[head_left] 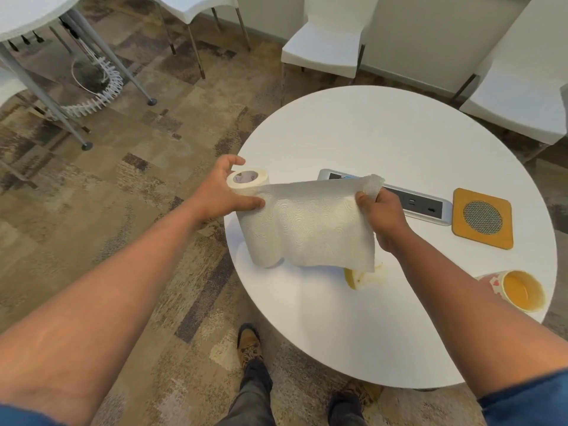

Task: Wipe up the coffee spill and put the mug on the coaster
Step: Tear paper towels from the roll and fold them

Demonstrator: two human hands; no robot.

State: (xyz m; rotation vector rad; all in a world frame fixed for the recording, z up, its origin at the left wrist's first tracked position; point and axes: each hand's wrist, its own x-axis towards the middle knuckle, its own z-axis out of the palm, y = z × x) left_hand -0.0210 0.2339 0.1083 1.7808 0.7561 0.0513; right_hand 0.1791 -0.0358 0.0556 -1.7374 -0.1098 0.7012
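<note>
Round white bench (399, 133). Left hand (226, 192) gripping paper towel roll (261, 229) near its top, at bench's 9 o'clock edge; roll standing upright. Right hand (379, 210) pinching far corner of unrolled sheet (319, 229), sheet stretched between both hands above bench. Yellowish coffee spill (356, 278) on bench just below sheet's lower edge. Mug (519, 290) lying on its side near 4 o'clock edge, mouth toward camera. Coaster (482, 218) at 3 o'clock, beside inset power strip (424, 206), well apart from mug.
</note>
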